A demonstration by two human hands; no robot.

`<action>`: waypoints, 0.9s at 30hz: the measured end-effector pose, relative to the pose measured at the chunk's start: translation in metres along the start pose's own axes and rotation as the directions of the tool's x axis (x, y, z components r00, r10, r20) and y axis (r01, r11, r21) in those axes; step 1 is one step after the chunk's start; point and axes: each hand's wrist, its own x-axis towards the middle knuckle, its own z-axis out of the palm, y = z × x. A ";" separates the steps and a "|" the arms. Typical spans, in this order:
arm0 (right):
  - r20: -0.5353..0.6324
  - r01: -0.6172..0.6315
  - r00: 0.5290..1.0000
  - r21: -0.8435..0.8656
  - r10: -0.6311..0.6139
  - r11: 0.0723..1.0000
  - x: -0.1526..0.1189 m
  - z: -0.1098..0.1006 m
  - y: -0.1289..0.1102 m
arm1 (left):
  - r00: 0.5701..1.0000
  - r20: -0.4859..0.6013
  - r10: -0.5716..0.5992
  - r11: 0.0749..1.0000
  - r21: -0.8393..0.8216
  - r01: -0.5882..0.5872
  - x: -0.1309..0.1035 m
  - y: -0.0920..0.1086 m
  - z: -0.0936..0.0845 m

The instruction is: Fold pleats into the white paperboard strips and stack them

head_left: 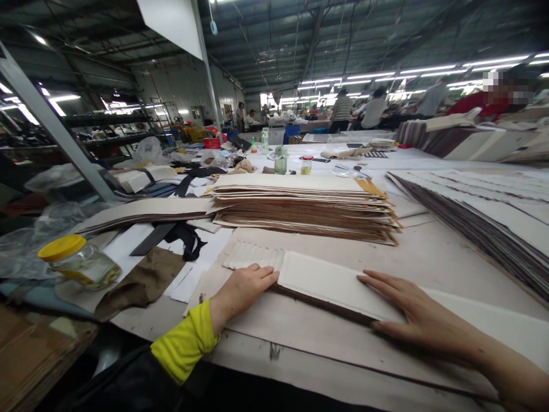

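Note:
A long white-topped paper piece (330, 283) with a brown underside lies flat on the worktable (433, 257) just in front of me. My left hand (244, 286), in a yellow cuff, lies curled at the near left edge of this piece, fingertips touching it beside a ribbed white strip (253, 256). My right hand (412, 315) lies flat on the piece's right part, fingers spread and pointing left. Neither hand grips anything. Behind the piece stands a thick stack of similar white and brown sheets (304, 209).
A jar with a yellow lid (79, 262) lies on its side at the left, near brown cloth (141, 283) and black straps (180, 237). Overlapped sheets (480, 212) fan out at the right. Small bottles (281, 160) stand further back. Several people work in the distance.

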 end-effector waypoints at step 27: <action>-0.033 0.016 0.999 0.072 -0.013 0.997 -0.001 0.001 0.004 | 0.994 0.021 -0.103 0.972 -0.212 0.105 -0.002 -0.001 -0.002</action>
